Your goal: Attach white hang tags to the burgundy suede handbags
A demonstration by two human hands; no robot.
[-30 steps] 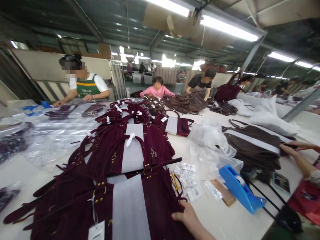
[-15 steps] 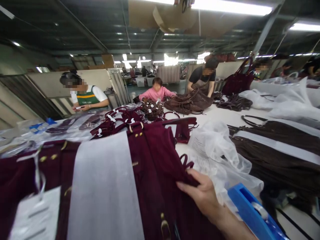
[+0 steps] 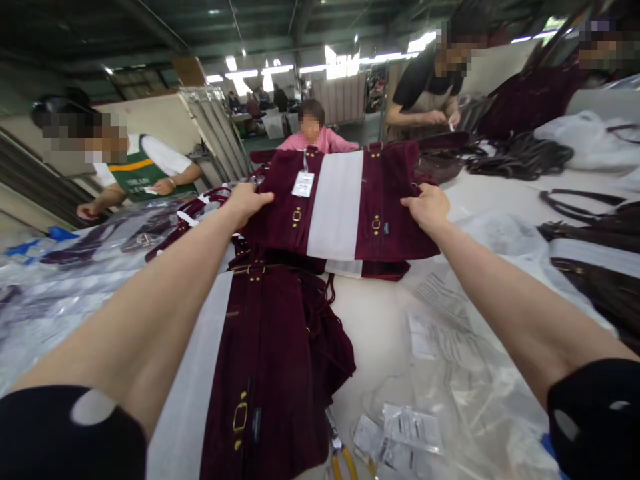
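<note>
Both arms reach out over the table with a burgundy handbag (image 3: pixel 280 220) held between them. My left hand (image 3: pixel 249 203) is closed on its upper left side, and my right hand (image 3: pixel 427 205) grips its upper right side. A white paper band (image 3: pixel 335 207) wraps the bag's middle, and a white tag (image 3: pixel 303 184) hangs on its front left. Brass-coloured buckles show on the front. Nearer to me lies a second burgundy handbag (image 3: pixel 280 360), also with a white band (image 3: pixel 193 373). Part of another burgundy bag shows beneath the held one.
Yellow-handled pliers (image 3: pixel 344 461) and small printed packets (image 3: pixel 410 430) lie at the front. Clear plastic bags (image 3: pixel 480 353) cover the right side, beside a dark brown bag (image 3: pixel 600 267). Plastic-wrapped goods (image 3: pixel 105 233) are on the left. Co-workers stand around the table's far side.
My left hand has come into view. A burgundy bag is now held out in both hands, farther across the table. The view has tilted downward.
</note>
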